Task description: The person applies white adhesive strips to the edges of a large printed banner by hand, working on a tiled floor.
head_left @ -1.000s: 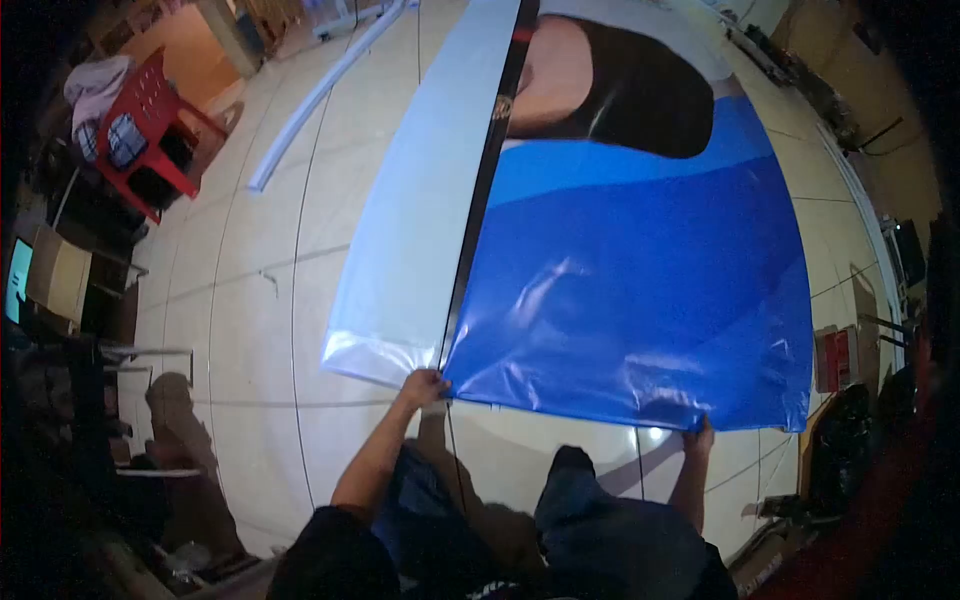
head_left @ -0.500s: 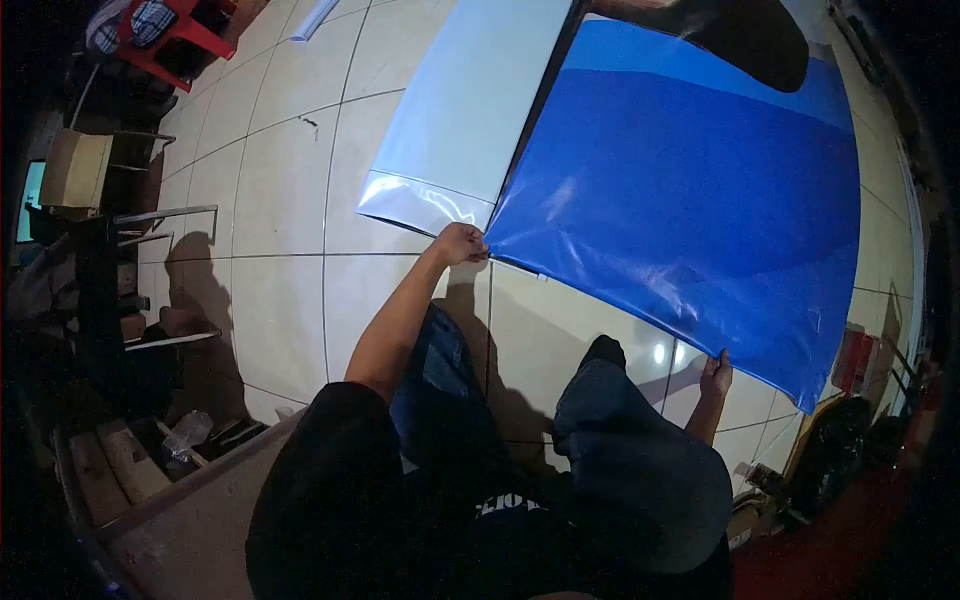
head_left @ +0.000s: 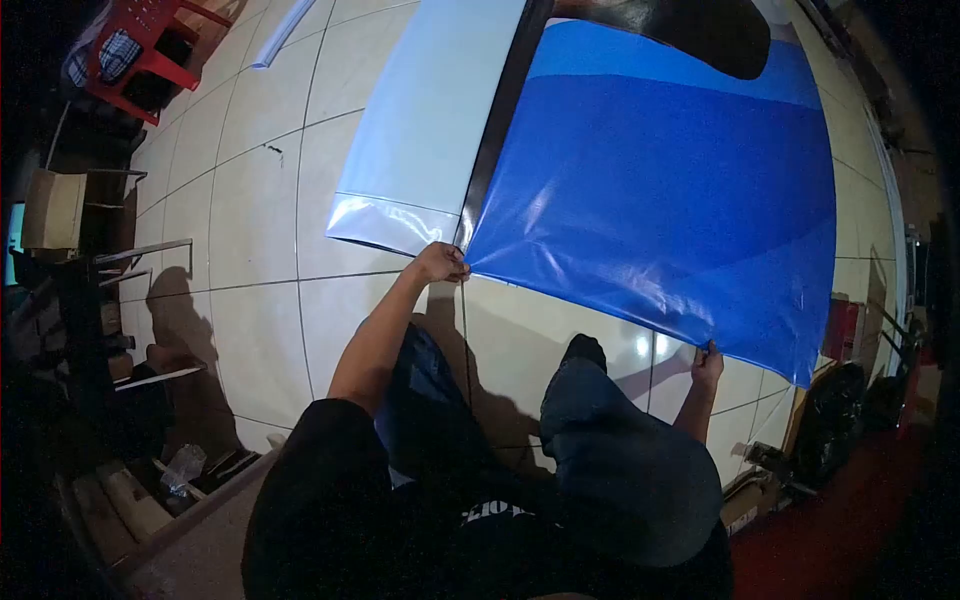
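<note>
The left hand (head_left: 441,263) was closed on the near corner of the blue printed banner (head_left: 660,190), where it met the pale sheet (head_left: 420,130) at ten o'clock. The right hand (head_left: 707,360), at four o'clock, pinched the banner's near edge. The banner lay spread over the tiled floor (head_left: 250,250), a red plastic chair (head_left: 150,50) far off at ten o'clock.

White letters on the person's dark shirt (head_left: 497,513), at about 6 o'clock in the view, are the only print showing, seen upside down and cut off by the folds, too partial to read as a word.
</note>
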A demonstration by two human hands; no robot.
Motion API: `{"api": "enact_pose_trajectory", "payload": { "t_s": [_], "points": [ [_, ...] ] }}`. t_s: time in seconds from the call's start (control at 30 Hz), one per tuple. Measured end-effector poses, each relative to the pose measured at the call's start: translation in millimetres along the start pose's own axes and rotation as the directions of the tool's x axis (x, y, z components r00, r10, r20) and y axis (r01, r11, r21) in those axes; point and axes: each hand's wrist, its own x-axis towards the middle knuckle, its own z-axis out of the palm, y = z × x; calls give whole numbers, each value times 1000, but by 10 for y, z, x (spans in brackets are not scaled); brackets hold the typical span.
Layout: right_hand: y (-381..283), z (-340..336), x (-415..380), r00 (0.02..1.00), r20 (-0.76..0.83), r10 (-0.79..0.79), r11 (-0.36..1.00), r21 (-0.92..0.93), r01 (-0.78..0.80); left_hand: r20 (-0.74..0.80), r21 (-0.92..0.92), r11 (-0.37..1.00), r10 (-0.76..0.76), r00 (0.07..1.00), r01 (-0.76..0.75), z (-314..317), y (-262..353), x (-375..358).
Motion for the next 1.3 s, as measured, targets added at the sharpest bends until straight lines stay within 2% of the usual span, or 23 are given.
{"api": "enact_pose_trajectory", "payload": {
  "t_s": [0.03, 0.1, 0.27, 0.3, 0.37, 0.4, 0.43, 0.47, 0.5, 0.53, 0.57, 0.63, 0.67, 0.7, 0.73, 0.77, 0.8, 0.87, 0.9, 0.97, 1.03, 1.13, 1.3],
  "points": [
    [-74, 212, -177, 983, -178, 38, 998, -43, -47, -9, -15, 999, -36, 999, 36, 2, 1, -15],
    [-68, 124, -127, 987, -157, 45, 998, -41, -52, 5, 5, 1000, -31, 1000, 31, -7, -67, -1],
    [-13, -347, 255, 995, -68, 68, 998, 15, -67, 95, -138, 990, 1, 996, 13, 59, -137, 75],
    [-25, -202, 153, 996, -62, 66, 998, 26, -65, 81, -70, 998, 12, 997, -6, 100, -148, 83],
    [-98, 65, -49, 968, -241, 75, 997, 32, -69, 109, -36, 998, 53, 993, -49, 103, -206, 102],
    [19, -264, 106, 988, -7, -157, 895, -424, 139, 80, 202, 973, 98, 992, -113, 85, -261, 119],
    [152, -616, 190, 987, 98, -128, 961, -233, 148, 60, 433, 885, 162, 985, -172, 69, -260, 136],
    [210, -679, 364, 967, 219, -134, 989, -26, 143, 55, 483, 864, 134, 989, -144, 74, -210, 147],
    [84, -260, 167, 993, 50, -108, 994, -12, 109, 48, 532, 839, 104, 993, -114, 108, -170, 176],
    [18, -33, -24, 990, -125, -64, 998, 10, 66, -34, 294, 954, 70, 997, -57, 212, 18, 69],
    [-35, 89, -69, 989, -122, -87, 995, 35, 92, -89, 27, 1000, -1, 996, 3, 326, 195, -90],
    [-44, -19, -141, 999, 26, 34, 996, 84, -36, -191, 146, 989, 53, 980, -25, 430, 316, -39],
    [-40, -34, -182, 999, 26, 20, 995, 95, -22, -177, 184, 981, 94, 980, -61, 504, 260, 12],
    [8, -20, -253, 994, 107, -29, 996, -86, 38, -169, 208, 941, 303, 938, -267, 583, 118, 21],
    [48, 24, -314, 980, 192, -62, 959, -262, 112, -156, 146, 965, 242, 958, -220, 585, -14, 102],
    [10, 150, -357, 978, 176, 109, 993, -69, -98, -140, 81, 982, 179, 974, -169, 537, -73, 174],
    [2, 212, -377, 987, 106, 121, 991, -63, -115, -135, 84, 981, 187, 973, -177, 489, -12, 151],
    [-18, 275, -464, 990, 31, 136, 990, -51, -135, -18, -56, 998, 18, 1000, -19, 394, 50, 50],
    [-16, 294, -528, 991, 2, 135, 984, -114, -134, -16, -47, 999, 19, 1000, -19, 391, 84, 14],
    [20, 319, -637, 991, -25, 131, 978, -164, -133, -48, 42, 991, -123, 991, 125, 366, 125, -35],
    [16, 326, -703, 989, 112, 91, 996, 10, -93, -42, 35, 995, -88, 995, 89, 370, 25, -49],
    [111, 114, -529, 986, 138, 90, 993, -91, -78, -83, 35, 999, -4, 997, 7, 339, -63, -17],
    [111, 202, -484, 990, 105, 94, 995, -30, -91, -153, 72, 983, 180, 972, -171, 447, 70, -149]
  ]
}}
